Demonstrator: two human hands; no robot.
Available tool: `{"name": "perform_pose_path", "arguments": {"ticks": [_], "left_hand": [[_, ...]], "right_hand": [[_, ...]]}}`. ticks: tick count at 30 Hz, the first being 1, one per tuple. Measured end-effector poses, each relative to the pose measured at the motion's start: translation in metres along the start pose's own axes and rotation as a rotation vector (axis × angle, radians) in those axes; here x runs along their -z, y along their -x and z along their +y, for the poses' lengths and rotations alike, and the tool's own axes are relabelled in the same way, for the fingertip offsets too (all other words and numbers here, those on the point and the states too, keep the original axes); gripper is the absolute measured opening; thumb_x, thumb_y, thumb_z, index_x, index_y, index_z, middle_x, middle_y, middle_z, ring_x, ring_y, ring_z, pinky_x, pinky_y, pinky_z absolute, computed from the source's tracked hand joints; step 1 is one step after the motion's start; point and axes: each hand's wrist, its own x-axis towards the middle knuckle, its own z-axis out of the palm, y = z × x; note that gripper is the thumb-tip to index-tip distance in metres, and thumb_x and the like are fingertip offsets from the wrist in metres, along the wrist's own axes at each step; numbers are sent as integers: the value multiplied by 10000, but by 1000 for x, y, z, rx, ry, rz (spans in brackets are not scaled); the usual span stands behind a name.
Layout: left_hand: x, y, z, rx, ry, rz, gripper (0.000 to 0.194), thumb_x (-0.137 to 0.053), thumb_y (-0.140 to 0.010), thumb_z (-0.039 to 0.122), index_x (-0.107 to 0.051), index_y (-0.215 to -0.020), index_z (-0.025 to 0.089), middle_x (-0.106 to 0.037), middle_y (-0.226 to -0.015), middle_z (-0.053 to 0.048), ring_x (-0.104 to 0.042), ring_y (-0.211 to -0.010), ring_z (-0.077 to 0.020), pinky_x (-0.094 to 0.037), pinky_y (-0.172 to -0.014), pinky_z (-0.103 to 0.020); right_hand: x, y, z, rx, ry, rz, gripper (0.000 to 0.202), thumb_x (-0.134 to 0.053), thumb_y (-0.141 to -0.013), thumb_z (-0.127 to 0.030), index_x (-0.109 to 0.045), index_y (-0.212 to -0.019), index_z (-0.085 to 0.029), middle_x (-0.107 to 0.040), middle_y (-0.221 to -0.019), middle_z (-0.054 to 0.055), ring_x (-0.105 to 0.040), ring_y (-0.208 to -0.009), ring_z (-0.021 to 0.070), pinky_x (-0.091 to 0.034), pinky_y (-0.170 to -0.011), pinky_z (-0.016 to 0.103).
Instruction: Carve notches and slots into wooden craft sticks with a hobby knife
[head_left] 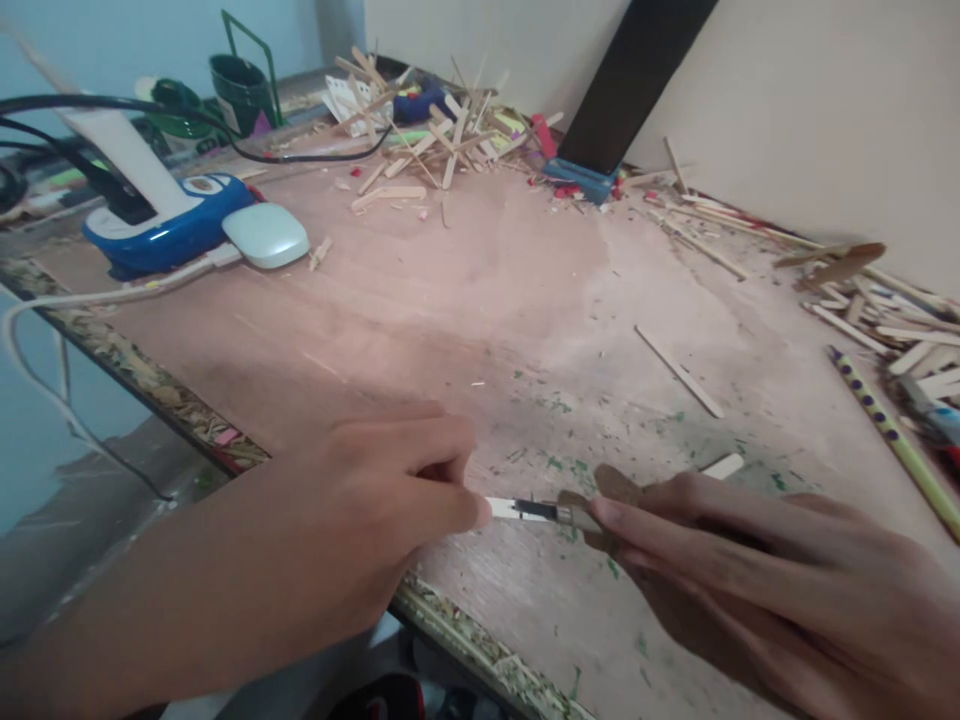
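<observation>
My left hand (397, 480) is closed, its thumb and forefinger pinching a short pale craft stick (498, 508) near the table's front edge. Only the right end of that stick shows past the thumb. My right hand (727, 560) grips a craft knife (564, 513) between thumb and fingers. The dark blade lies over the stick, pointing left toward my left thumb; whether it has cut in, I cannot tell. Behind the right knuckles the end of another craft stick (724, 465) sticks out. Farther back, a thin stick (679, 370) lies alone on the tabletop.
A blue-and-white power strip (169, 225) with cables and a pale mint rounded device (266, 236) stand at the left. Piles of craft sticks lie at the back (450, 140) and right (919, 335). A yellow dotted pencil (885, 425) lies at the right. Green scraps dot the table (487, 280).
</observation>
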Motion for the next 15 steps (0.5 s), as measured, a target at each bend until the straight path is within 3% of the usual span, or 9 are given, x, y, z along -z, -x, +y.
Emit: {"name": "perform_pose_path", "arguments": {"ticks": [6, 15], "left_hand": [[1, -3, -1, 4, -11, 1, 508, -539, -1009, -104, -798, -1203, 288, -687, -1071, 35, -669, -999, -137, -470, -866, -291], [0, -3, -1, 3, -7, 5, 556, -578, -976, -116, -801, -1246, 315, -670, -1055, 49, -659, -992, -130, -458, -849, -271]], "right_hand": [[2, -15, -8, 4, -35, -46, 390, -460, -1179, -115, -632, -1479, -294, -831, -1111, 0, -804, -800, 79, -591, -626, 189], [0, -6, -1, -15, -17, -27, 435, -416, -1188, -125, -623, -1521, -314, -827, -1120, 18, -801, -802, 101, -598, -615, 239]]}}
